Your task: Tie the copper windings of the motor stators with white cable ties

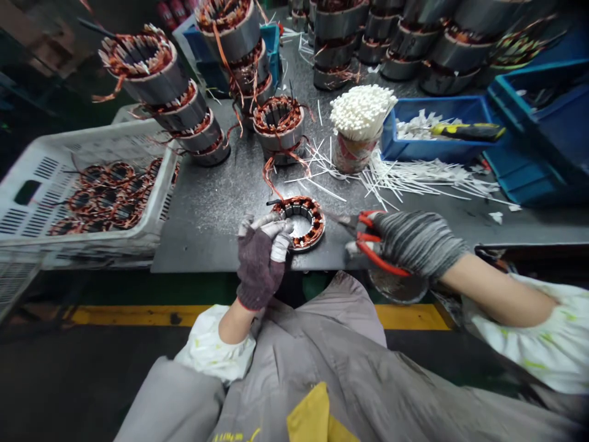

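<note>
A ring-shaped motor stator point(316, 230) with copper windings lies flat near the front edge of the dark metal table point(207, 215). My left hand point(262, 261), in a dark purple glove with white-taped fingertips, grips its left side between thumb and fingers. Black-sleeved and copper leads stick out at the stator's upper left. My right hand point(414, 242), in a striped grey glove, is closed around red-handled scissors point(365, 236). Their blurred blades point left toward the stator's right rim. Whether the blades touch it I cannot tell.
A white crate point(151, 227) of small stators stands left. Stator stacks point(197, 123) rise behind. A cup point(354, 150) holds white sticks point(363, 110), with loose ones scattered beside it. A blue bin point(437, 150) holds scraps and a yellow-black tool point(469, 131); a larger bin point(515, 166) stands right.
</note>
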`<action>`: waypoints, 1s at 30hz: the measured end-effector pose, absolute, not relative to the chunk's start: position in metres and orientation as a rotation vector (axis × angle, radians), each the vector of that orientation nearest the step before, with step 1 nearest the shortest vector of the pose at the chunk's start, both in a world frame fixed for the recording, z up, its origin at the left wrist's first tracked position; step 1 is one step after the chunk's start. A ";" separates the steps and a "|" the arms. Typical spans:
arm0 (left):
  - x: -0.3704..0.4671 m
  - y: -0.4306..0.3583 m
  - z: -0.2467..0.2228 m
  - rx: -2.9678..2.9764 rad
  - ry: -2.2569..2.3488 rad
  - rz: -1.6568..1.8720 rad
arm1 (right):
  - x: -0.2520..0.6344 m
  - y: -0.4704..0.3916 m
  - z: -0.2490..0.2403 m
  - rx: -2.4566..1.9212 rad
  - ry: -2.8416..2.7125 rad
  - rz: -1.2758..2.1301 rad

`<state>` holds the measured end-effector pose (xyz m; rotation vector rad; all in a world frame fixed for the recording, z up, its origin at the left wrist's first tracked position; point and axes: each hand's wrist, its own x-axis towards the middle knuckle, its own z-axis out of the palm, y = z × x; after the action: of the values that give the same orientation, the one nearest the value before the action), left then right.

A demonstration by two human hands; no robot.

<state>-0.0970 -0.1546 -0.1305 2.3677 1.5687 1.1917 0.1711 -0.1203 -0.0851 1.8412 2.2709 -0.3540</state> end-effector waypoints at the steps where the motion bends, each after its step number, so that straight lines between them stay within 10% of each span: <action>1: -0.094 -0.156 -0.126 2.462 1.570 1.127 | 0.180 -0.115 -0.089 1.895 2.201 -0.296; 12: -0.064 -0.132 -0.136 2.814 1.492 0.606 | 0.184 -0.101 -0.113 1.988 2.101 -0.331; 30: -0.250 -0.048 -0.103 2.407 2.371 0.312 | 0.174 -0.110 -0.209 2.036 2.948 0.236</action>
<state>-0.2495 -0.0481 -0.1028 2.4073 2.3708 0.3121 0.1744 -0.1096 -0.2093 2.0358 2.9478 0.2362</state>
